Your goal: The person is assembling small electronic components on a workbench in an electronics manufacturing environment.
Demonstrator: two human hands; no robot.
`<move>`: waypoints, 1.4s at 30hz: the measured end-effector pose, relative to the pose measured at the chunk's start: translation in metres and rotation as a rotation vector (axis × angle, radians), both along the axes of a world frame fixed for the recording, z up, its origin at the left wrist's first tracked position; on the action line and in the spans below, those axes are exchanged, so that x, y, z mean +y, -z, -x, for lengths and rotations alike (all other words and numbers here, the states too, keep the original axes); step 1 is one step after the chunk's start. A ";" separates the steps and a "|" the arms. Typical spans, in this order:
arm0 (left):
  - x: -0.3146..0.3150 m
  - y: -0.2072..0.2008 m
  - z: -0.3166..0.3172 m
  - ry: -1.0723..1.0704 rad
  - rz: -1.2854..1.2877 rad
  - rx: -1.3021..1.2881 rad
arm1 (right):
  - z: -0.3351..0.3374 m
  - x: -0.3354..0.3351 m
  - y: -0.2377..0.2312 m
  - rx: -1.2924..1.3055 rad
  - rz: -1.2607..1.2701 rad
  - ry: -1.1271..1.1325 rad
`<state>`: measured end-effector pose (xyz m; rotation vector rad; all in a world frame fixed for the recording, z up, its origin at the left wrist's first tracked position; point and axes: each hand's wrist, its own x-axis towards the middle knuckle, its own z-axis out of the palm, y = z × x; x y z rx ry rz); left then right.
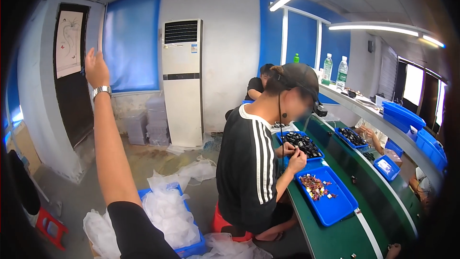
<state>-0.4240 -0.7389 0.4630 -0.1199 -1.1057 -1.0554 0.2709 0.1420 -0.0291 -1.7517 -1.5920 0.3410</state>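
Observation:
My left hand [96, 70] is raised at the end of an outstretched arm, with a metal watch [101, 90] on its wrist. Its fingers point upward and look apart; I see nothing held in them. Behind it are a dark door [72, 96] with a pale picture panel and a blue window covering [132, 43]. My right hand cannot be made out. Part of a hand [393, 250] shows at the lower right edge, but whose it is cannot be told.
A person in a black shirt with white stripes [249, 163] handles a small part beside a green conveyor [330, 240]. Blue trays [330, 217] there hold small parts. White netting [167, 211] fills a blue bin below my arm. A red stool [50, 230] stands left.

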 end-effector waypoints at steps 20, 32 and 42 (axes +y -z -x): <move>0.055 0.021 0.059 -0.087 0.122 -0.115 | -0.057 0.022 0.057 0.086 -0.308 -0.072; 0.117 0.009 0.024 -0.193 0.262 -0.072 | -0.050 0.017 0.060 -0.184 -0.585 -0.004; 0.130 0.019 -0.001 -0.208 0.231 -0.071 | -0.031 -0.007 0.044 -0.184 -0.543 -0.066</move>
